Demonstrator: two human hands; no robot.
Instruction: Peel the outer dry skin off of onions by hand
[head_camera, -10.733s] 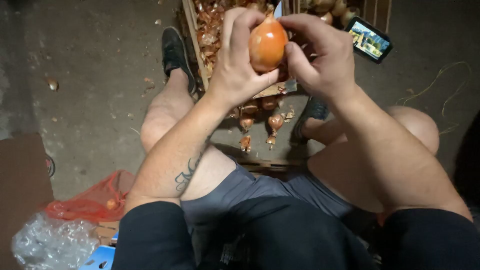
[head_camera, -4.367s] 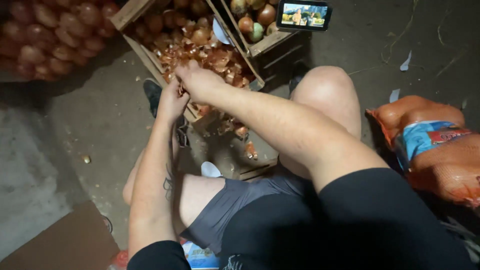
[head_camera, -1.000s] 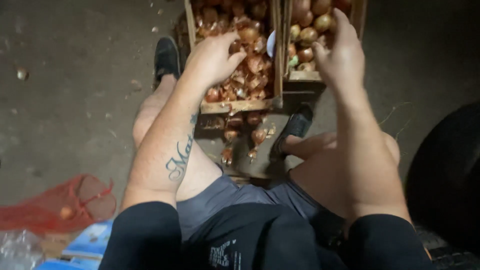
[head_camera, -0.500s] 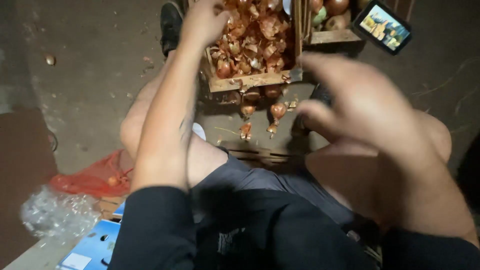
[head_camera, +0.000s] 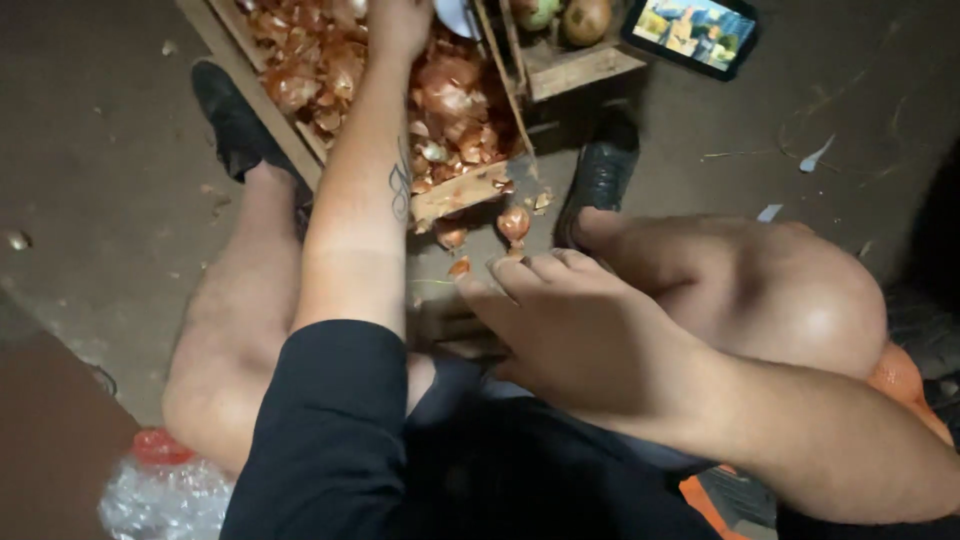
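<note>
Head view: left hand in onion-skin crate; phone beyond.

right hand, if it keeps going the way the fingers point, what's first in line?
Probably the loose onions on the floor just ahead of the right hand, before the crate's broken front edge. Depth is unclear; the hand may be well above them.

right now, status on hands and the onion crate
Left hand down in the crate among onion skins. Right hand near the lap, fingers out, empty. Nothing blocking the crate.

Produce storeroom: onion crates on bare concrete floor (dim).
</note>
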